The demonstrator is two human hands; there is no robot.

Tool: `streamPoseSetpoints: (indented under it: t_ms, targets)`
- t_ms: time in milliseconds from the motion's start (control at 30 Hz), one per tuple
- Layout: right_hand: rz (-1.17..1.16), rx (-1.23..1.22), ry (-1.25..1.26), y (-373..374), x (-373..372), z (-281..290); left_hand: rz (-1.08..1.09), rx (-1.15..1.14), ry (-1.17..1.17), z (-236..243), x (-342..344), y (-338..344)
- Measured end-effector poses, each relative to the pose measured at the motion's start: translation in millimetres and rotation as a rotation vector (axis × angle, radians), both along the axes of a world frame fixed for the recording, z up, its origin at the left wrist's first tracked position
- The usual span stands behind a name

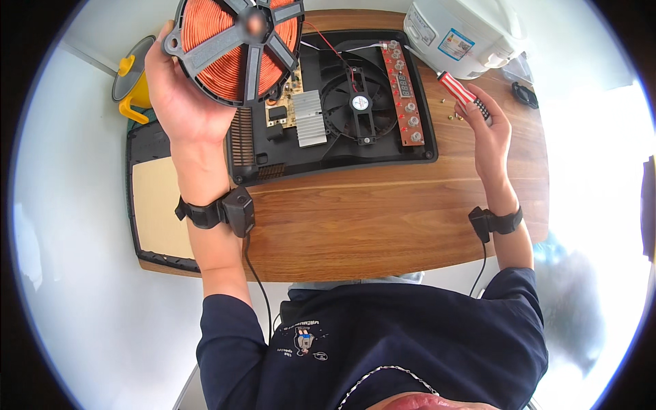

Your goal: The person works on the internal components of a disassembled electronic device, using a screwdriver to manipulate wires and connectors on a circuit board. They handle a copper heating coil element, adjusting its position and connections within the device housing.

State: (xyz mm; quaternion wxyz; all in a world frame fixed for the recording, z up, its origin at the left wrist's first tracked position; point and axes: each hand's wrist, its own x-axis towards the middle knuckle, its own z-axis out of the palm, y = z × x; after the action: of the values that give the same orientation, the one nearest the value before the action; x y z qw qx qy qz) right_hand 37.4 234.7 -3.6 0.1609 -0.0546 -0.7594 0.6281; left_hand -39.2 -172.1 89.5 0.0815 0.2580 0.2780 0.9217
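- Orange and black, the round coil (220, 76) is raised over the far left part of the table (355, 225) in our left hand (197, 121); our thumb lies along its rim, while the other fingers are behind it and we cannot tell whether they are spread.
- Toward the table's right edge, our right hand (489, 135) pinches a striped tool (456, 89) between thumb and bent fingers, beside small brass-coloured pieces (452, 117).
- Along the far edge, we see an open black housing (383, 152) with a fan (360, 103), a silver heat sink (309, 117) and, down its right side, a red-brown circuit board (402, 96).
- At the far right corner stands a white cooker (432, 33); a dark-framed cream panel (162, 205) lies on the left edge, near a yellow container (140, 90).
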Motion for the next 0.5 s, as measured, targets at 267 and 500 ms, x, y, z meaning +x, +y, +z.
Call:
streamPoseSetpoints:
  t_ms: [267,500]
  targets:
    - [-0.208,0.659,0.174,-3.8,-2.1,-16.2,0.11,-0.017,-0.084,1.8,0.4,-9.8]
    - [-0.235,0.819,0.273,-7.5,-3.3,-2.8,0.076,0.0,-0.05,1.9,4.2,-6.8]
